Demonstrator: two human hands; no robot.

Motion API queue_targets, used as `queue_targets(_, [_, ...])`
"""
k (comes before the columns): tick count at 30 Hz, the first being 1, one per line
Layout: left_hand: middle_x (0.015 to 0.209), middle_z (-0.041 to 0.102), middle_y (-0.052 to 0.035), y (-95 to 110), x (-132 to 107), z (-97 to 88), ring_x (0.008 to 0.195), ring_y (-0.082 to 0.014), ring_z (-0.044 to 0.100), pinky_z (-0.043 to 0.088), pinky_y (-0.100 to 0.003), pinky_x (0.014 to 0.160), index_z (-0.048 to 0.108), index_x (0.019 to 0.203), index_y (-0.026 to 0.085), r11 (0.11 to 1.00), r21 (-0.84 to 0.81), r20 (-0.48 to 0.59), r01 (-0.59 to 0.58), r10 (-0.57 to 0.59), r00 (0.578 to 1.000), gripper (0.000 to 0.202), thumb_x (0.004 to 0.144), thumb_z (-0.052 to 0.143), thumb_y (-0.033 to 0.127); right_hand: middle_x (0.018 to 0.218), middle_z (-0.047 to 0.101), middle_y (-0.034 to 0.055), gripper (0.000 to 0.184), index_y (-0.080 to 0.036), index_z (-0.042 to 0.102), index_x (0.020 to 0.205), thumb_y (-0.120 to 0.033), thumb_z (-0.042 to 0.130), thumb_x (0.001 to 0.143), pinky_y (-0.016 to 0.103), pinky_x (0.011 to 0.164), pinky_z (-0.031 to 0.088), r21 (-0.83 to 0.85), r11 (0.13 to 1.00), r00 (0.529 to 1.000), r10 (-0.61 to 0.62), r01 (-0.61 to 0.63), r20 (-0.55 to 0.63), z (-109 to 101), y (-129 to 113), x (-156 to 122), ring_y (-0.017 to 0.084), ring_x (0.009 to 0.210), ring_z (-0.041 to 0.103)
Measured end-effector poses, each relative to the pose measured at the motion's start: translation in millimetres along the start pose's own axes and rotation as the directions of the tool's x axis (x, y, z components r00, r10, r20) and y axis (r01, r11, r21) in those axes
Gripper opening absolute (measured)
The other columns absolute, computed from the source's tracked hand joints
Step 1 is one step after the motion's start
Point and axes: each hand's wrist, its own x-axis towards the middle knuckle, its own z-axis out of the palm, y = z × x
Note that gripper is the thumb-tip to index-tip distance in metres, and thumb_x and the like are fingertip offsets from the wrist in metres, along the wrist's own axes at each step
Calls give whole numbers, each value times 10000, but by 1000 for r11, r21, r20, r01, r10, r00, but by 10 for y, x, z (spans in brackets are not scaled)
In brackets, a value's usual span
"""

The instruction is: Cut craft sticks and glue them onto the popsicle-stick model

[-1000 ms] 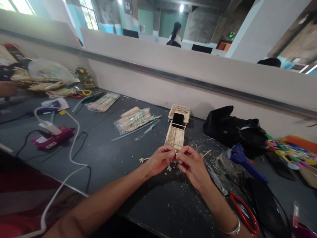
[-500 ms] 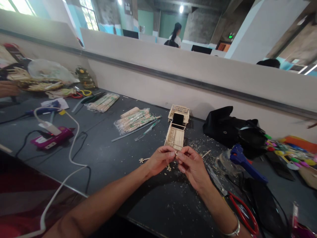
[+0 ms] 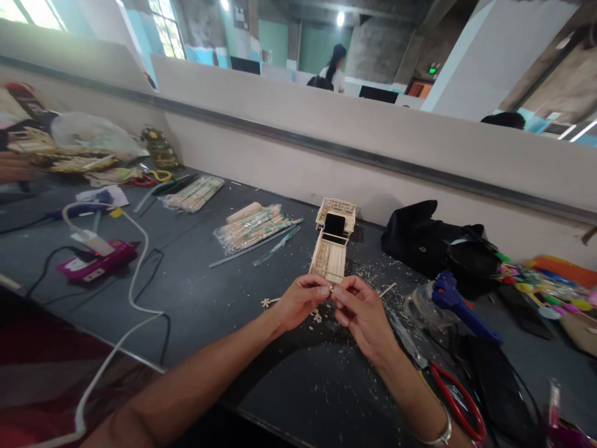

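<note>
My left hand [image 3: 303, 302] and my right hand [image 3: 359, 306] meet at the fingertips, both pinched on one small pale wooden piece [image 3: 331, 288]. Fingers cover most of it, so its exact shape is hidden. Just beyond them lies a small model made of wooden sticks [image 3: 330, 258], with a slatted bed and a latticed part [image 3: 336, 210] at its far end. A black rectangle [image 3: 334, 224] rests between the two. Left of my left hand is a stick with a flower-shaped end [image 3: 266, 303]. Tiny wood bits [image 3: 318, 316] lie below my hands.
Bagged wooden sticks [image 3: 256, 227], a purple power strip [image 3: 96, 261] and its white cable lie to the left. On the right are a black bag [image 3: 420, 239], a blue glue gun [image 3: 461, 305], a clear jar, and red-handled scissors [image 3: 459, 398]. Another person's hand [image 3: 13, 168] shows far left.
My hands keep the same pinch in nearly the same place. The view has shifted very slightly, and the person in the background has turned a little.
</note>
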Motion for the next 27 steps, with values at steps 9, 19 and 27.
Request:
queue_targets(9, [643,730,-29,7,4,23,631,-152,655,462,-285,687,741,667,165,1000,2,-18,0,0,1000,261,550,917,318,549,530,-53,351,-190,585,622,-355,891,577,138,352,328,-8,1000,1000,-13,13,-6,-11,17,1,57,469,414])
queue_targets(19, [644,717,-12,-1,26,-5,634,-130,656,484,-265,695,729,665,147,996,-88,-66,1,-6,998,281,539,927,303,612,568,-32,357,-196,609,660,-433,869,602,150,355,346,-47,998,999,-49,48,-15,-33,31,13,79,512,453])
queue_targets(27, [644,702,-6,-18,57,-10,626,-97,633,486,-222,674,712,644,124,986,-168,-132,5,-28,991,316,492,948,268,687,678,-8,156,-234,700,769,-339,786,692,245,482,427,-511,790,916,-401,339,-13,-64,72,15,129,544,544])
